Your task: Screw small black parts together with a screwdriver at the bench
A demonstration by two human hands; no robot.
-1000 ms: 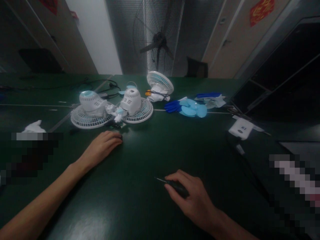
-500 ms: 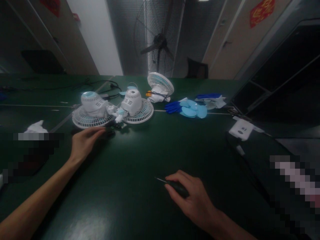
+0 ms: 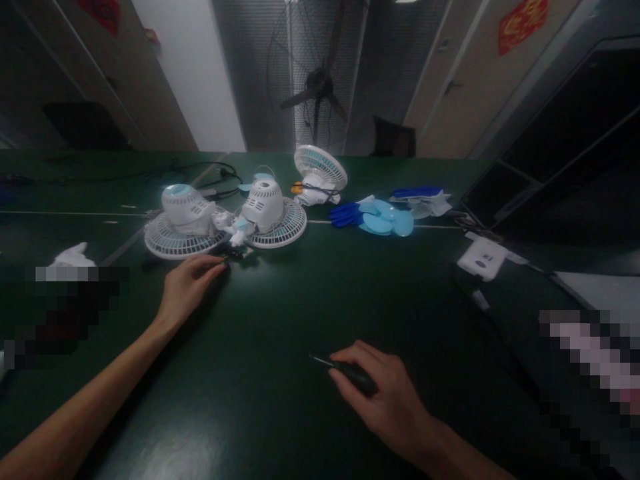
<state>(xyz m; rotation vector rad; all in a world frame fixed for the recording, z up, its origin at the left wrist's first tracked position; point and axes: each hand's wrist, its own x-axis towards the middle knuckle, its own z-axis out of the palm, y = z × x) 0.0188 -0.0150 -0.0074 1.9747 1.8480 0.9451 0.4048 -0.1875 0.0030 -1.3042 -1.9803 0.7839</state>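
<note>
My right hand [image 3: 387, 390] is closed round the dark handle of a small screwdriver [image 3: 357, 378], its thin metal shaft pointing left just over the green table [image 3: 280, 313]. My left hand [image 3: 190, 287] reaches across to small dark pieces [image 3: 236, 253], which are too dim to name. Its thumb and fingers are pinched together there, and whatever lies between them is hidden. Just beyond these fingers, a white fan head [image 3: 187, 213] rests on its round grille. Beside it sits a second white fan head [image 3: 270, 213], also grille down.
Farther back stands a third small fan [image 3: 320, 175] with a dark cord. Light-blue fan blades [image 3: 387, 219] and blue gloves [image 3: 346, 214] lie right of it. A white box [image 3: 481, 259] with a cable is at the right, and crumpled white material [image 3: 75, 255] at the left.
My left hand has moved right along the near side of the fan heads, its fingertips now at the small dark pieces. My right hand and the screwdriver have stayed in place.
</note>
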